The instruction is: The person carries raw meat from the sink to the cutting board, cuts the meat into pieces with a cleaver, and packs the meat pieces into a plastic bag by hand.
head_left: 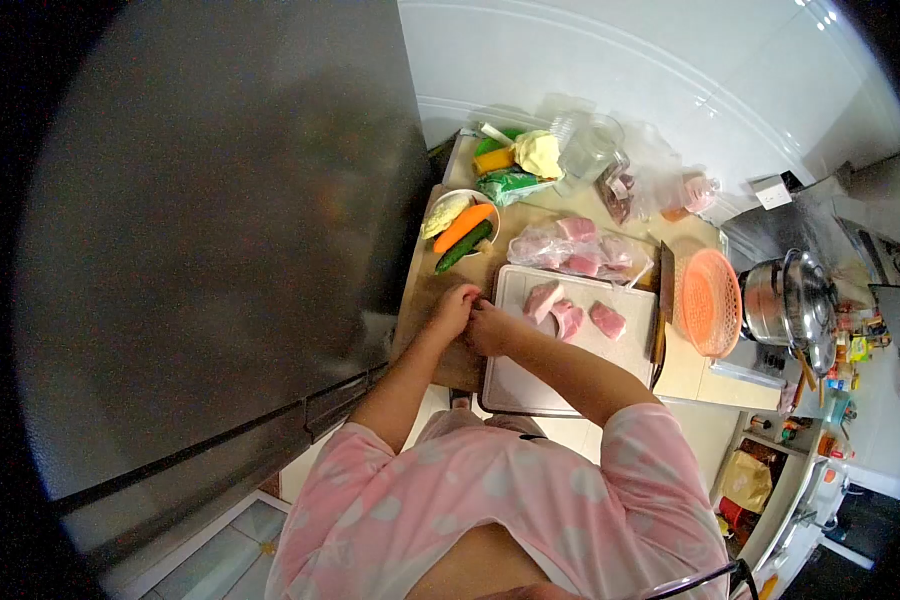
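Observation:
My left hand and my right hand meet at the left edge of the white cutting board. Both have their fingers curled together, and whatever is between them, perhaps something small and dark, I cannot make out. Raw meat pieces lie on the board to the right of my hands. Just above the hands, a white bowl holds a carrot, a cucumber and a pale vegetable. Behind the board is a clear plastic bag with more meat.
A knife lies along the board's right edge, beside an orange basket. A steel pot stands farther right. Packaged food and a clear container are by the wall. A large dark panel bounds the left side.

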The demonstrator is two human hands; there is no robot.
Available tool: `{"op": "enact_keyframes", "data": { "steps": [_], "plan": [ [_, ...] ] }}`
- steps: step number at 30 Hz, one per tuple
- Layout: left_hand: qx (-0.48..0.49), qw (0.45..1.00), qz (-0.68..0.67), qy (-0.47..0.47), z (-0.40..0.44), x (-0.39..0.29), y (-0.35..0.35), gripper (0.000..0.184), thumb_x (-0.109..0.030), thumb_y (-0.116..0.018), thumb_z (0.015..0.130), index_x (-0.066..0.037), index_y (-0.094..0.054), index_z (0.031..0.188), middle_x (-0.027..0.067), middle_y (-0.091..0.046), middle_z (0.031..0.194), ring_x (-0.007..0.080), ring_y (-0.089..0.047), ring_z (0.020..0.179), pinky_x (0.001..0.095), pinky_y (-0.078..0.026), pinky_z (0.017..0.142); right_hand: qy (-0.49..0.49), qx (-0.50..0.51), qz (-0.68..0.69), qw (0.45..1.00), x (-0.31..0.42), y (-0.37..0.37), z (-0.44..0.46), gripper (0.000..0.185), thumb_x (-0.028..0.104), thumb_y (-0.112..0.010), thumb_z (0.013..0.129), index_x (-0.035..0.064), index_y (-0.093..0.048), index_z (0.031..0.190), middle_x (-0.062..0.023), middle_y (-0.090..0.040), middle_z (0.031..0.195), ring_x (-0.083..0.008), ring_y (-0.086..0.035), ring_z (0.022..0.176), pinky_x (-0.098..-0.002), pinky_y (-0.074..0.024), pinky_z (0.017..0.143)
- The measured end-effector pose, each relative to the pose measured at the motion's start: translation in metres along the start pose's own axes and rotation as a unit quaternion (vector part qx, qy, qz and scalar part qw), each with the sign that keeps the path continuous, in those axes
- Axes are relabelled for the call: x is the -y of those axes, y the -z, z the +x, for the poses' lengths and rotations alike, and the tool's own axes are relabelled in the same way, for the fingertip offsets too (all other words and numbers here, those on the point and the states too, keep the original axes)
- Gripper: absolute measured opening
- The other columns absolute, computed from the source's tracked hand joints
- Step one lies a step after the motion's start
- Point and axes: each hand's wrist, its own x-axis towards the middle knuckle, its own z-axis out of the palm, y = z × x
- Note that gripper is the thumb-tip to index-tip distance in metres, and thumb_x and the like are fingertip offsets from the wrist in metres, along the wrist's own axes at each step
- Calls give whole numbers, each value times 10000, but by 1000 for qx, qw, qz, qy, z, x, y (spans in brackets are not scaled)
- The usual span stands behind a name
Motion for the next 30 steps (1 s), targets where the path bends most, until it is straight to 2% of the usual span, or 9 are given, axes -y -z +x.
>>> {"op": "enact_keyframes", "data": {
  "steps": [3,9,12,15,18,20,22,27,30],
  "plan": [
    [-17,991,97,-91,2,-4,-5,340,-13,-610,791,-36,-588,1129,137,-575,1152,317,-529,1081,389,-408,967,-2,124,-25,992,0,-1,-6,226,243,-520,784,141,-683,903,-55,-651,976,-239,-560,1025,-452,-316,974],
    [2,958,230,-174,15,-37,5,558,-36,-729,634,-112,-581,1166,71,-452,1271,329,-370,1216,447,-297,1043,6,55,-22,998,3,-16,-20,221,278,-522,802,148,-645,931,-45,-646,932,-211,-580,967,-423,-287,997],
    [13,931,317,-178,23,-46,2,566,-72,-728,645,-122,-576,1187,63,-458,1261,328,-379,1199,430,-311,1030,11,6,-7,1000,1,-4,-31,200,293,-540,803,144,-630,902,-42,-633,887,-196,-581,947,-414,-288,995],
    [2,934,315,-168,35,-38,-13,447,-159,-590,771,-111,-551,1214,93,-446,1308,306,-385,1220,416,-272,1041,7,-27,36,999,1,19,-38,180,299,-561,799,143,-617,870,-38,-616,848,-187,-578,928,-393,-302,978],
    [-60,973,200,-98,55,-4,-40,391,-208,-494,836,-97,-542,1208,106,-427,1327,308,-393,1219,420,-273,1036,10,-62,0,998,4,45,-44,167,291,-557,802,141,-610,850,-33,-613,852,-181,-573,921,-371,-320,950],
    [8,994,105,-30,85,74,-76,397,-199,-479,841,-126,-546,1226,118,-420,1346,322,-348,1261,423,-298,1038,-3,-48,8,999,4,53,-46,163,289,-555,803,138,-607,838,-30,-613,860,-178,-572,915,-368,-331,931],
    [75,986,142,-34,91,89,-86,403,-196,-472,846,-137,-545,1238,126,-415,1359,328,-324,1285,420,-314,1039,-22,-35,18,999,5,56,-50,160,284,-555,802,135,-605,828,-28,-613,861,-176,-573,910,-367,-337,925],
    [207,795,525,-224,82,76,-83,410,-201,-469,860,-121,-530,1257,132,-406,1374,326,-317,1301,403,-329,1036,-40,-20,25,999,-5,43,-54,158,273,-553,804,126,-606,823,-30,-616,865,-185,-583,914,-372,-338,949],
    [171,761,554,-290,72,55,-78,384,-209,-480,859,-105,-545,1223,124,-429,1356,318,-339,1287,403,-342,1024,-51,-80,38,995,-5,60,-58,161,271,-547,810,121,-604,825,-38,-619,876,-192,-584,928,-373,-328,967]
  ]
}}
